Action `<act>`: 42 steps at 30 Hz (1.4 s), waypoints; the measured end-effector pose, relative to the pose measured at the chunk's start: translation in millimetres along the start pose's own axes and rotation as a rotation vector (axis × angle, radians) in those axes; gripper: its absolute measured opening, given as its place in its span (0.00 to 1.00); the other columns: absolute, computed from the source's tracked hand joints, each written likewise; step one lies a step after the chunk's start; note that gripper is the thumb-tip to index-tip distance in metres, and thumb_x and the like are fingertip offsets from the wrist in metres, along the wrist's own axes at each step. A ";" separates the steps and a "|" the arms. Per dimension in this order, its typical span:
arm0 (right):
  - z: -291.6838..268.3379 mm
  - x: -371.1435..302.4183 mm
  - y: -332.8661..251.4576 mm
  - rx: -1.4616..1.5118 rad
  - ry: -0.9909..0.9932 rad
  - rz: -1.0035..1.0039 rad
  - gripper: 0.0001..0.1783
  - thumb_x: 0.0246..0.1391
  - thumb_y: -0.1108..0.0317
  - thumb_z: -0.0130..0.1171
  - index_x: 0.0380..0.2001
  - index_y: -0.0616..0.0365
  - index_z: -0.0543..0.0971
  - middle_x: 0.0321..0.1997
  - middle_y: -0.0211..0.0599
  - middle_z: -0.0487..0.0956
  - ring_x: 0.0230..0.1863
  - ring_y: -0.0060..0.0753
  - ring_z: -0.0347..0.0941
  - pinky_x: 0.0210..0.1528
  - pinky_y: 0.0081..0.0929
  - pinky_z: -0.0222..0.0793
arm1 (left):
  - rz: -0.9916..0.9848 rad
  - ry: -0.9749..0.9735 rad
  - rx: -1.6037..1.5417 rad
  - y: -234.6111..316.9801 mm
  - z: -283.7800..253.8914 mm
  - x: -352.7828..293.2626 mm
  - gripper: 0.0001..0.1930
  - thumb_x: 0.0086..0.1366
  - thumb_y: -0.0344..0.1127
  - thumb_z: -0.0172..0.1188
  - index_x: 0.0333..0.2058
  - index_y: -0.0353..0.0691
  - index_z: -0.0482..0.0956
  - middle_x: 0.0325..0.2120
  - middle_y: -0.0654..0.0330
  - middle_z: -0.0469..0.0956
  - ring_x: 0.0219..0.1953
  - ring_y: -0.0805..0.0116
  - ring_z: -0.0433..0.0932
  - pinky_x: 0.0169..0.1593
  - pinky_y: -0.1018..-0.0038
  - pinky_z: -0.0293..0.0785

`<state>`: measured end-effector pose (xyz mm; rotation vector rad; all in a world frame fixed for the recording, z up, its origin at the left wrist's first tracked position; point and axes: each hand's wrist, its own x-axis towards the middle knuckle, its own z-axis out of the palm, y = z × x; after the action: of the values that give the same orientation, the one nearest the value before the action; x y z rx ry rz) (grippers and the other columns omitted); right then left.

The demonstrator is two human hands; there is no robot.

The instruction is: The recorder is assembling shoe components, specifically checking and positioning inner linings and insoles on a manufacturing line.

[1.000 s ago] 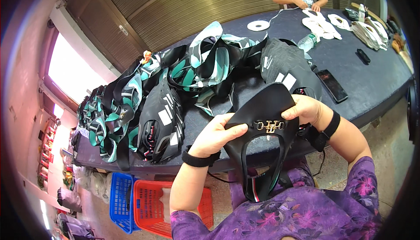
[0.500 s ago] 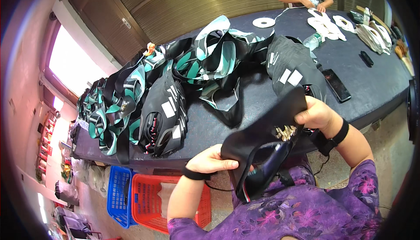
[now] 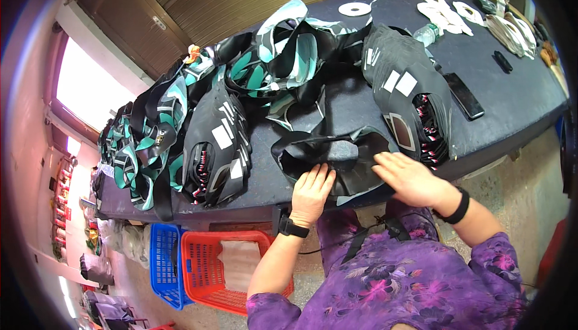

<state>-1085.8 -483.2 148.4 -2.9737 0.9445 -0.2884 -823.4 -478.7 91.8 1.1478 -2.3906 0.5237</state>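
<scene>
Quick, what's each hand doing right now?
Left hand: open, fingers on the black piece.
Right hand: open, at the piece's right edge; contact unclear.

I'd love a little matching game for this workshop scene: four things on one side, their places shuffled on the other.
Things
1. Flat black rectangular phone
2. Shiny black curved piece
3. Blue plastic basket
4. White ring-shaped roll

Places
A. Left of the red plastic basket
B. Toward the dark table's far edge
C. Right of a stack of black pieces
D. Touched by the left hand

Pairs: 1-C, 2-D, 3-A, 4-B
</scene>
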 end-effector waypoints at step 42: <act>62.7 53.7 -8.9 0.035 0.079 -0.351 0.29 0.44 0.63 0.48 0.52 0.57 0.63 0.59 0.37 0.60 0.58 0.33 0.58 0.58 0.30 0.53 | -0.011 -0.310 -0.447 -45.8 -30.8 -7.3 0.18 0.45 0.25 0.55 0.39 0.44 0.75 0.43 0.57 0.70 0.47 0.60 0.68 0.51 0.69 0.64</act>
<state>-1026.6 -509.8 96.5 -3.1013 0.4082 -0.4227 -776.0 -485.2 120.3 1.0931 -2.5698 -0.2076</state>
